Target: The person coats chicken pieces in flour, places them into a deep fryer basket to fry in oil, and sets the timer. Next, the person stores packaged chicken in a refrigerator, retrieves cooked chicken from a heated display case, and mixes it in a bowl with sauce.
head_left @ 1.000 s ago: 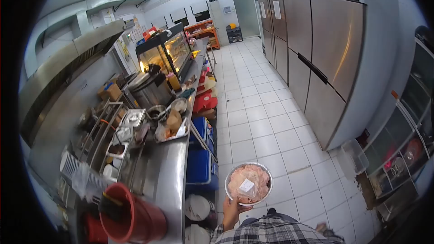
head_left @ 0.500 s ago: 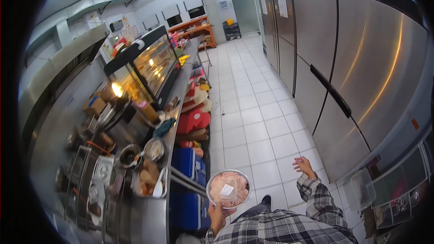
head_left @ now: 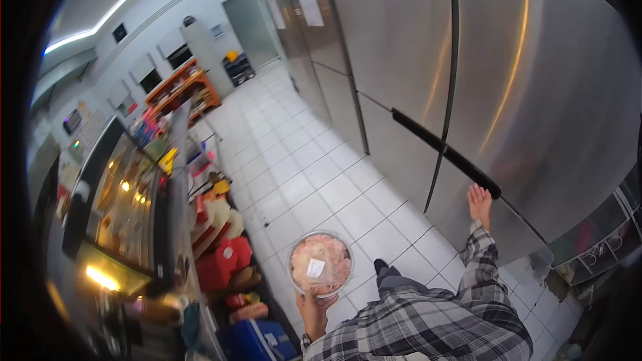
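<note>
A round metal bowl (head_left: 292, 275) full of pale pink raw meat (head_left: 332, 252) rests in my left hand (head_left: 313, 312), whose fingers support its near edge. On the meat lies clear plastic with a white label (head_left: 315, 268). My right hand (head_left: 479, 202) is raised at the steel refrigerator (head_left: 401, 33), its fingers stretched out just below the end of the black door handle (head_left: 447, 150). Whether the fingertips touch the handle cannot be made out. The refrigerator doors are closed.
Along the left runs a steel counter with a lit glass food warmer (head_left: 127, 194). Red items (head_left: 224, 263) and a blue cooler (head_left: 259, 341) sit beneath it. An orange shelf (head_left: 184, 92) stands at the back, and a clear plastic bin (head_left: 540, 259) at the lower right.
The view has turned right and come closer to the refrigerator. My right hand has come into view and moved up to the door handle. The bowl remains in my left hand.
</note>
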A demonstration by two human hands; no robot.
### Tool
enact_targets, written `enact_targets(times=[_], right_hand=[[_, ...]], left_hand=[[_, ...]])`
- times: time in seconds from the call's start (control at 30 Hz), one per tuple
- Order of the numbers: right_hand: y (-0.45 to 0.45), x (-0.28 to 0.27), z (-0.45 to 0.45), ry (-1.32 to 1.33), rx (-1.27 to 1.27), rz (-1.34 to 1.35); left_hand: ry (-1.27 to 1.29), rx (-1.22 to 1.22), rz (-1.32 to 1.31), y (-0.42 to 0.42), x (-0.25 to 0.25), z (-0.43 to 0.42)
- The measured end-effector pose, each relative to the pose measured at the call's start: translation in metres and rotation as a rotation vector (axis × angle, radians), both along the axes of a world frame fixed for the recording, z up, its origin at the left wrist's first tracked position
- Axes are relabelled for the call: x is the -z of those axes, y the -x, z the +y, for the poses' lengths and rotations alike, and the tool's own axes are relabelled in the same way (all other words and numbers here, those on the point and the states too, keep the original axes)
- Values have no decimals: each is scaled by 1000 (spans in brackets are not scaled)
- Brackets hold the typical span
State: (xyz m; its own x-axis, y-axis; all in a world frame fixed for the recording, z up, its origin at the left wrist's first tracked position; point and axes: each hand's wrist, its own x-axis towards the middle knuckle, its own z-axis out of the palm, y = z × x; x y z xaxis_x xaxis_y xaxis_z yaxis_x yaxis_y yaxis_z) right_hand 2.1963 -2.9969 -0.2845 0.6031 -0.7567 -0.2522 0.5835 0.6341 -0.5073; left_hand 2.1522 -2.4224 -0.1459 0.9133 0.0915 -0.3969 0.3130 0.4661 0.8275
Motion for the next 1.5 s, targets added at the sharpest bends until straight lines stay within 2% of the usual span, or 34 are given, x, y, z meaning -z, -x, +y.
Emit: enact_targets(times=[0.1, 0.23, 0.27, 0.33, 0.37, 0.4, 0.5, 0.53, 0.63, 0.67, 0.77, 0.8, 0.87, 1.03, 1.13, 1.2, 1.3, 1.4, 1.43, 1.47, 1.5], right_hand=[[-71, -60, 1, -322, 251, -150], [-138, -56, -18, -319, 560, -177], [-147, -58, -21, -408, 601, -137], [-147, -44, -27, -372, 617, -101], [-145, -43, -21, -361, 630, -79], [-139, -40, -11, -205, 583, -90], [-135, -46, 9, -274, 633, -186], [-135, -47, 15, -324, 666, -143], [-114, -12, 76, -180, 682, -38], [-100, 4, 100, -158, 664, -12], [-29, 12, 193, 123, 479, 190], [-7, 10, 221, 76, 544, 225], [33, 5, 279, 14, 654, 296], [109, 17, 396, 88, 925, 407], [137, 15, 426, 107, 1108, 361], [150, 8, 434, 107, 1238, 283], [167, 13, 434, 44, 1292, 300], [164, 21, 435, 54, 1227, 332], [160, 24, 435, 48, 1193, 328], [154, 24, 434, 44, 1155, 327], [138, 6, 429, 148, 1106, 369]], left_hand=[[55, -2, 3, -73, 18, -10], [33, 10, 36, -147, 16, -8], [12, 22, 52, -165, 21, -3], [-5, 35, 64, -201, 24, 3], [-24, 86, 41, -223, 24, 6], [-48, 138, 20, -245, 24, 11], [-111, 391, 4, -310, 13, 16], [-110, 482, 24, -335, 12, 10], [-150, 725, -3, -397, -3, -18], [-136, 805, -21, -414, -8, -31], [-92, 1041, -97, -448, -15, -74], [-67, 1130, -120, -457, -9, -93], [-6, 1284, -143, -460, -13, -129], [190, 1694, -169, -436, -40, -251], [383, 1854, -266, -398, -82, -336], [480, 1853, -302, -365, -127, -390], [634, 1748, -318, -314, -174, -480], [704, 1677, -302, -277, -210, -572], [643, 1659, -251, -269, -223, -595], [692, 1680, -139, -264, -214, -637], [745, 1690, -27, -263, -204, -670]])
